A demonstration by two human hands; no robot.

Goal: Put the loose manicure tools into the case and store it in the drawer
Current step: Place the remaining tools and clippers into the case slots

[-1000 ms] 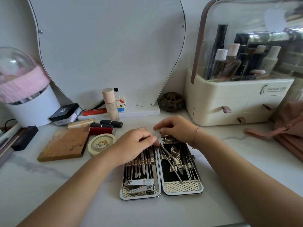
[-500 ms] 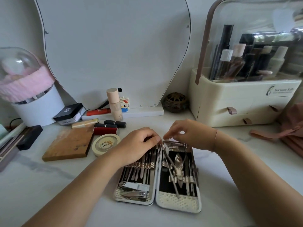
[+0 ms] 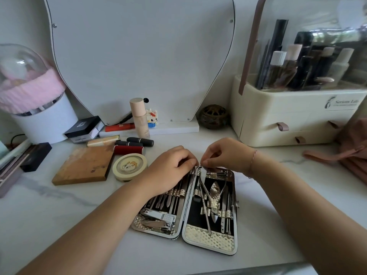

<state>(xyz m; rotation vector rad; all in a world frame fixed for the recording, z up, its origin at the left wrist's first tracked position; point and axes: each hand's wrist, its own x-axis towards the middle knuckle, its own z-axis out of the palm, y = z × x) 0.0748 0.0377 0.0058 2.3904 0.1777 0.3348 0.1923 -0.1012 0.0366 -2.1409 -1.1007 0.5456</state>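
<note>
The manicure case point(image 3: 210, 240) lies open flat on the marble top, both halves lined with steel tools under straps. Nail clippers point(image 3: 158, 219) sit in the left half, and nippers point(image 3: 215, 192) and a long thin tool point(image 3: 206, 217) in the right. My left hand point(image 3: 168, 173) rests curled over the top of the left half, its fingertips at the hinge. My right hand point(image 3: 226, 155) pinches the top end of a slim metal tool beside the hinge. The two sets of fingertips nearly touch. What my left fingers hold is hidden.
A cream organiser point(image 3: 278, 114) with two drawers and brown pull tabs point(image 3: 283, 127) stands at the back right. A pink bag point(image 3: 353, 151) lies beside it. On the left are a round tin point(image 3: 130, 166), a wooden block point(image 3: 83, 165), lipsticks point(image 3: 129, 149) and a bottle point(image 3: 140, 118).
My hands have drawn closer together at the top of the hinge. The case now sits lower and nearer in view, turned slightly.
</note>
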